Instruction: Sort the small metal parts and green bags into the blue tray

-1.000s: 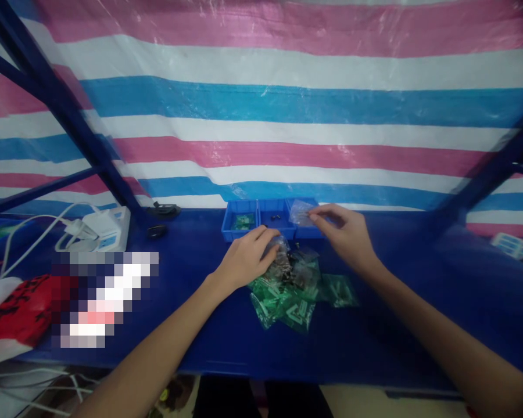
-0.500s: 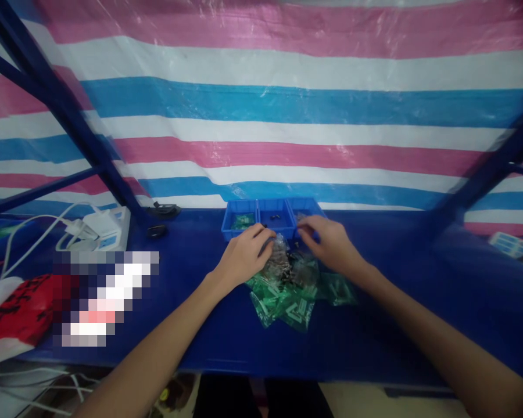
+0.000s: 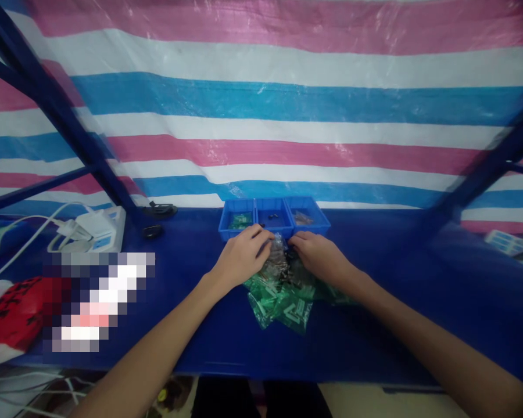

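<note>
My left hand (image 3: 244,255) rests at the left side of a clear plastic bag (image 3: 275,261) of small brownish parts, its fingers curled together. A tiny dark piece shows by its fingertips; whether it is held cannot be told. My right hand (image 3: 320,253) is at the right of that bag, fingers bent down and closed among small dark parts (image 3: 285,276); their tips are hidden. Below both hands lie several green-tinted plastic bags (image 3: 283,305). Just beyond stands a blue three-compartment tray (image 3: 292,217), with green packets (image 3: 240,220) left, small dark pieces (image 3: 272,216) middle and a brownish clear packet (image 3: 303,218) right.
A white power strip (image 3: 108,229) with plugs and cables sits at the left, near a black object (image 3: 152,231). A red and white bag (image 3: 15,313) lies at the left front. Blue frame posts (image 3: 65,128) rise on both sides before a striped sheet (image 3: 279,104).
My right hand has moved from the tray's right compartment back down to the pile, uncovering the packet in that compartment. My left hand stays by the clear bag. The view has shifted slightly.
</note>
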### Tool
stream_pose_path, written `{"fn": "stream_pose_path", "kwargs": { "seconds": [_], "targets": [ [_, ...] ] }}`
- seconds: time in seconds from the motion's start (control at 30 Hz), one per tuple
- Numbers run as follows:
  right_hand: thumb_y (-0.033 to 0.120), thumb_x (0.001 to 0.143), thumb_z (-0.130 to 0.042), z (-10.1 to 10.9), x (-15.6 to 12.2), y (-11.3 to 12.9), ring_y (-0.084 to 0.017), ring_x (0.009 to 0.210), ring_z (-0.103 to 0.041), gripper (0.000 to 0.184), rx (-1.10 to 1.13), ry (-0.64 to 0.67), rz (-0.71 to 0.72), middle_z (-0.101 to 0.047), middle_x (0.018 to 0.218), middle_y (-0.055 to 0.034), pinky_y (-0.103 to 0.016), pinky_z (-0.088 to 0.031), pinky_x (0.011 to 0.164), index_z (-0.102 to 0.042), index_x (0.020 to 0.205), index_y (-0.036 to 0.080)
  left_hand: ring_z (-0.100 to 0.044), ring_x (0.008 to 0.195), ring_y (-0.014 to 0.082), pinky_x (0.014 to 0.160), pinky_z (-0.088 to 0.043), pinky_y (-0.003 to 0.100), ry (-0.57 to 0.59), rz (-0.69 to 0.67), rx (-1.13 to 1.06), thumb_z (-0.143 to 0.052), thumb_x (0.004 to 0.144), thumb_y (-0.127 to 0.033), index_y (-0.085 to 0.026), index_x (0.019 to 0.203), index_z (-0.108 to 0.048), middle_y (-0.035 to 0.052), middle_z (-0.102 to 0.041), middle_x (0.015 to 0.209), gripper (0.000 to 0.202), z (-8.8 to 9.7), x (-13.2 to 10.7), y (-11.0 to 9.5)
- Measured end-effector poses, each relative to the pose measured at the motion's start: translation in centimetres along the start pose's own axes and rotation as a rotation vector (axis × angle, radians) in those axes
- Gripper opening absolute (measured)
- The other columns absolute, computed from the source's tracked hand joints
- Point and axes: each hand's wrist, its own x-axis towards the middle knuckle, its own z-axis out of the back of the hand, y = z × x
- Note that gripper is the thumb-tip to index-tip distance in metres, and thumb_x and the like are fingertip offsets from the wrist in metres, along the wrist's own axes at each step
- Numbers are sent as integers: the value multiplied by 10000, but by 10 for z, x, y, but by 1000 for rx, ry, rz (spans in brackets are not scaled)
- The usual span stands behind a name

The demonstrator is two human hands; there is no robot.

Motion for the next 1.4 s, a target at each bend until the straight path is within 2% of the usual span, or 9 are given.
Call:
{"fn": "stream_pose_path", "kwargs": {
  "seconds": [0.4, 0.9, 1.17, 1.4],
  "targets": [
    [-24, 859, -478, -11, 4, -9, -217, 939, -654, 299, 48, 26, 41, -700, 1055, -115, -295, -473, 842, -705, 971, 135, -639, 1015, 214, 809, -574, 355, -6, -1, -16, -440, 1022, -233, -184, 1133, -613, 72, -635, 1065, 212, -2, -1, 1],
    [-40, 866, -451, -15, 5, -9, -223, 951, -618, 318, 77, -34, 43, -656, 1016, -121, -308, -462, 818, -671, 1010, 139, -627, 1023, 212, 811, -563, 340, 35, 8, -6, -435, 1025, -236, -178, 1136, -614, 74, -631, 1079, 218, -1, -1, 1],
    [-5, 894, -433, -13, 3, -9, -239, 910, -593, 277, 144, -118, 68, -627, 952, -117, -340, -476, 781, -665, 943, 141, -626, 1011, 206, 811, -558, 337, 23, -6, -11, -447, 1019, -225, -180, 1122, -611, 63, -628, 1067, 199, -1, -1, 1],
    [7, 895, -433, -7, 4, -5, -237, 912, -616, 276, 372, -326, 126, -644, 955, -114, -359, -493, 808, -668, 912, 149, -624, 1014, 206, 802, -553, 333, 38, 16, -16, -449, 1020, -225, -187, 1134, -613, 61, -623, 1072, 203, 0, -1, 3]
  ]
}}
